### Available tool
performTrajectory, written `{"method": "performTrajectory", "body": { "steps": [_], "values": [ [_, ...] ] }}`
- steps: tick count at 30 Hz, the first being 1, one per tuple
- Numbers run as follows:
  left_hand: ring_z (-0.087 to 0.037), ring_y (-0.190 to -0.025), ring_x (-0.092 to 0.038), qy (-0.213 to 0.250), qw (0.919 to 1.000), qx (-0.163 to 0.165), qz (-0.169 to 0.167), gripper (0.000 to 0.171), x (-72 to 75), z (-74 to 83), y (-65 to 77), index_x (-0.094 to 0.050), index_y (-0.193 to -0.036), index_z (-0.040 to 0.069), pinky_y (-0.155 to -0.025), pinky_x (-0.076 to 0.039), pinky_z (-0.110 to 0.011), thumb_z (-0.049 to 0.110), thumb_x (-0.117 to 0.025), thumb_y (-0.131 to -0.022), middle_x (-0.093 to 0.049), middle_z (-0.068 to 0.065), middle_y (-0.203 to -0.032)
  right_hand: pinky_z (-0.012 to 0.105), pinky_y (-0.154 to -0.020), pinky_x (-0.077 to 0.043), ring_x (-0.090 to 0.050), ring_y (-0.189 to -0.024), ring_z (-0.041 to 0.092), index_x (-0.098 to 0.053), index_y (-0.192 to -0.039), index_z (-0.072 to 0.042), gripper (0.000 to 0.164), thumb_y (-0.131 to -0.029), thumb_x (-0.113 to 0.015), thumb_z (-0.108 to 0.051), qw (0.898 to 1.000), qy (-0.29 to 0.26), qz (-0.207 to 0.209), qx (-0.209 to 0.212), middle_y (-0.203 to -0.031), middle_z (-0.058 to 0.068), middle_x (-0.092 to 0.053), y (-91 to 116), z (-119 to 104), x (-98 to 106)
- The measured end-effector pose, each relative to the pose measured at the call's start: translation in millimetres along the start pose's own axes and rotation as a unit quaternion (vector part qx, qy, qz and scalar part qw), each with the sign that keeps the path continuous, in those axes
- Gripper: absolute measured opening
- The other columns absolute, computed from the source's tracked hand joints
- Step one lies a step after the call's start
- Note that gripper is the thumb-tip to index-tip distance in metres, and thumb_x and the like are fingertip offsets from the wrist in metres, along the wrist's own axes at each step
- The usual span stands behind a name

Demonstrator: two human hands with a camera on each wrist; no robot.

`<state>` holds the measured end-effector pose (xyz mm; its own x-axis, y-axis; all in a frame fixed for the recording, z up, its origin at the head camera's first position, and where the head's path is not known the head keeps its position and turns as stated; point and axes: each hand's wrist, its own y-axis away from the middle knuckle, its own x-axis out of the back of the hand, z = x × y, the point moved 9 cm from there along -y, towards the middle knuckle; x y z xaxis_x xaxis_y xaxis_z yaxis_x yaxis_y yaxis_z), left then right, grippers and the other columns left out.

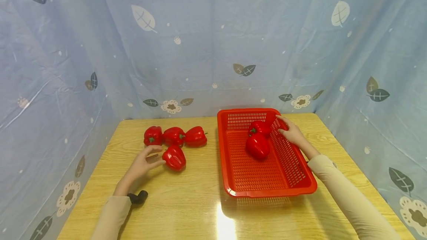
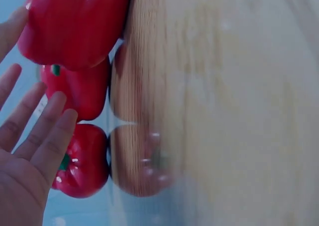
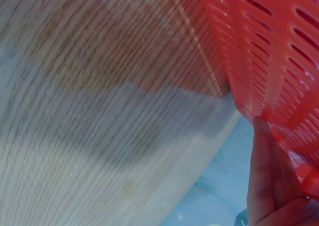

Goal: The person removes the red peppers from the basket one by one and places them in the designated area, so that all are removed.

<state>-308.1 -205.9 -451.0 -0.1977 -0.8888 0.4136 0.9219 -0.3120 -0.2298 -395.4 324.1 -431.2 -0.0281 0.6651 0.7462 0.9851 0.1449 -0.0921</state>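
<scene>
My left hand (image 1: 142, 164), fingers spread, reaches beside a red bell pepper (image 1: 174, 157), its thumb and fingertips right at the pepper's left side. Behind that one, three more peppers lie in a row: a left pepper (image 1: 153, 135), a middle pepper (image 1: 173, 136) and a right pepper (image 1: 196, 136). On the right, my right hand (image 1: 293, 133) holds the side rim of a red plastic basket (image 1: 224, 158). Fingers (image 3: 264, 171) lie along its outer wall in the right wrist view. Inside the basket rest two peppers, a front one (image 1: 258, 146) and a back one (image 1: 260, 127).
Everything stands on a light wooden table (image 1: 180, 206). A blue patterned curtain (image 1: 186, 47) hangs behind it and along both sides. A black device (image 1: 138, 197) shows at my left wrist.
</scene>
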Motion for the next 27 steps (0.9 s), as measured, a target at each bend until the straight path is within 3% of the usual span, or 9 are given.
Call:
{"method": "performTrajectory", "body": {
  "steps": [9, 14, 21, 27],
  "values": [
    [-0.042, -0.118, -0.047, -0.043, 0.9988, 0.006, -0.023, 0.055, -9.6, 5.1, -1.4, -0.051, -0.122, -0.007, -0.097, -0.039, -0.054, 0.009, -0.076, -0.075, -0.052, -0.024, -0.124, 0.055, -0.084, -0.044, -0.051, -0.105, 0.045, -0.027, -0.146, -0.011, 0.06, -0.091, -0.05, -0.003, 1.0, 0.0, 0.001, -0.001, -0.138, 0.032, -0.035, -1.0, 2.9, -0.8],
    [-0.036, -0.116, -0.05, -0.066, 0.9976, 0.008, -0.019, 0.053, -11.4, 5.7, -1.5, -0.054, -0.121, 0.0, -0.097, -0.04, -0.052, 0.011, -0.076, -0.075, -0.056, -0.017, -0.122, 0.055, -0.085, -0.044, -0.051, -0.106, 0.045, -0.028, -0.146, -0.012, 0.06, -0.091, -0.05, -0.003, 1.0, -0.002, 0.004, 0.001, -0.139, 0.032, -0.035, -1.7, 2.8, -0.6],
    [-0.03, -0.115, -0.053, -0.066, 0.9977, 0.01, -0.007, 0.051, -8.8, -21.4, -5.5, -0.056, -0.119, 0.01, -0.098, -0.042, -0.046, 0.021, -0.078, -0.074, -0.059, -0.008, -0.12, 0.05, -0.082, -0.045, -0.053, -0.101, 0.042, -0.027, -0.146, -0.011, 0.06, -0.091, -0.049, -0.002, 1.0, -0.001, 0.002, 0.003, -0.137, 0.032, -0.036, -0.4, 2.7, -0.2],
    [-0.024, -0.112, -0.056, -0.058, 0.9983, 0.004, -0.005, 0.054, -6.8, -27.3, -6.2, -0.057, -0.119, 0.013, -0.098, -0.043, -0.041, 0.028, -0.078, -0.072, -0.06, -0.005, -0.117, 0.053, -0.084, -0.045, -0.053, -0.103, 0.044, -0.027, -0.146, -0.012, 0.06, -0.091, -0.049, -0.003, 1.0, -0.004, 0.0, -0.003, -0.137, 0.032, -0.036, 0.6, 3.3, -0.6]
  ]
}}
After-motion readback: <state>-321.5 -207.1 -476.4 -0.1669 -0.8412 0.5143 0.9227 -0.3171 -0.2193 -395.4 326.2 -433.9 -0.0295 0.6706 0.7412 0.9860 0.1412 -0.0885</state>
